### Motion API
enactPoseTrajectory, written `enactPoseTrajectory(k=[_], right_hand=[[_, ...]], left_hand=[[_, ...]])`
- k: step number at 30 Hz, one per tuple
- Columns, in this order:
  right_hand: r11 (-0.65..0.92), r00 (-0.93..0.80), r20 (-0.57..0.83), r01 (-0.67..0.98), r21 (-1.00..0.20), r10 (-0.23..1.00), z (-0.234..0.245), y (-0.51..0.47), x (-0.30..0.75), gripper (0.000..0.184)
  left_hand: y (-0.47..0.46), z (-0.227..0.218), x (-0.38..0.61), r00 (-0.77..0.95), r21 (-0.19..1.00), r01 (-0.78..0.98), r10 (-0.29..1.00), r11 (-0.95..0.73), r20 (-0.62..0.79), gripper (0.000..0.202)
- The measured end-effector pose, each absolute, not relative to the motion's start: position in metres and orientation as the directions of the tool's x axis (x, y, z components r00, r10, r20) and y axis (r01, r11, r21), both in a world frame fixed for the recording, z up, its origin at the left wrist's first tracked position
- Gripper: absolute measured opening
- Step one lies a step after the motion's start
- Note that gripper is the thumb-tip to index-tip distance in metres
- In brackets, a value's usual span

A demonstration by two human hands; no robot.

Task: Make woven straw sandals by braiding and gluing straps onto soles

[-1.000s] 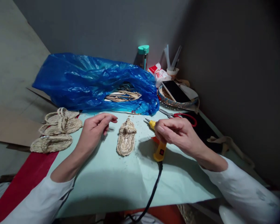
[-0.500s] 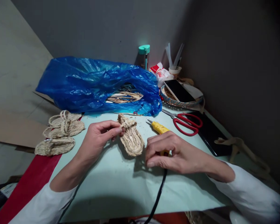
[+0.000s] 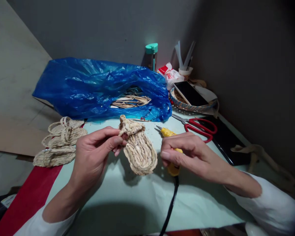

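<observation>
My left hand (image 3: 95, 154) pinches the toe end of a small woven straw sandal (image 3: 139, 149) and holds it lifted above the pale green table sheet (image 3: 127, 203). To its right, my right hand (image 3: 186, 154) has its fingers curled over a yellow glue gun (image 3: 170, 132), whose black cord (image 3: 170, 206) runs toward me. The hand's thumb and fingers point at the sandal's heel without touching it.
Several finished straw sandals (image 3: 60, 141) lie at the left. A blue plastic bag (image 3: 98, 88) with straw strips sits behind. Red scissors (image 3: 199, 126), a woven tray (image 3: 191, 106) with a phone (image 3: 189, 92), a bottle (image 3: 151, 55) and a black tablet (image 3: 226, 141) crowd the right corner.
My left hand took the sandal by its toe and raised it off the table toward me. My right hand slid down along the glue gun and closed round it.
</observation>
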State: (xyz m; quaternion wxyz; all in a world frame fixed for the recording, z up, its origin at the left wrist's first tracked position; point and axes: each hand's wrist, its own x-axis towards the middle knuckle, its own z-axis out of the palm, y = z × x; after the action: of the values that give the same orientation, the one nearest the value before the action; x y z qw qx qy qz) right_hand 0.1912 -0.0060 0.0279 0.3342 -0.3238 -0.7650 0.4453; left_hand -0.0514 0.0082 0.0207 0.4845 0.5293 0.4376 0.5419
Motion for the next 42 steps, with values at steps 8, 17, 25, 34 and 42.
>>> enactPoseTrajectory(k=[8,17,25,34,42], right_hand=[[0.164,-0.462,0.025,0.262,-0.951,0.887,0.019,-0.008,0.183,0.023],[-0.125,-0.469,-0.141,0.067,-0.990,0.872,0.021,-0.013,0.177,0.029],[-0.210,-0.449,-0.164,-0.054,-0.976,0.878,0.021,-0.013,0.179,0.025],[-0.258,-0.482,-0.191,-0.077,-0.963,0.855,0.016,-0.012,0.180,0.028],[-0.241,-0.459,-0.195,-0.043,-0.970,0.867,0.021,-0.013,0.175,0.031]], left_hand=[[-0.005,0.020,-0.045,0.069,0.915,0.188,0.934,-0.357,0.351,0.013],[-0.005,0.015,-0.034,-0.044,0.982,-0.053,0.983,-0.183,0.180,0.018],[-0.004,0.004,-0.031,0.223,0.957,-0.233,0.968,0.172,-0.119,0.010],[-0.010,0.001,-0.031,0.262,0.958,-0.212,0.956,0.194,-0.135,0.009],[-0.007,-0.004,-0.036,0.299,0.980,-0.106,0.945,0.167,-0.128,0.012]])
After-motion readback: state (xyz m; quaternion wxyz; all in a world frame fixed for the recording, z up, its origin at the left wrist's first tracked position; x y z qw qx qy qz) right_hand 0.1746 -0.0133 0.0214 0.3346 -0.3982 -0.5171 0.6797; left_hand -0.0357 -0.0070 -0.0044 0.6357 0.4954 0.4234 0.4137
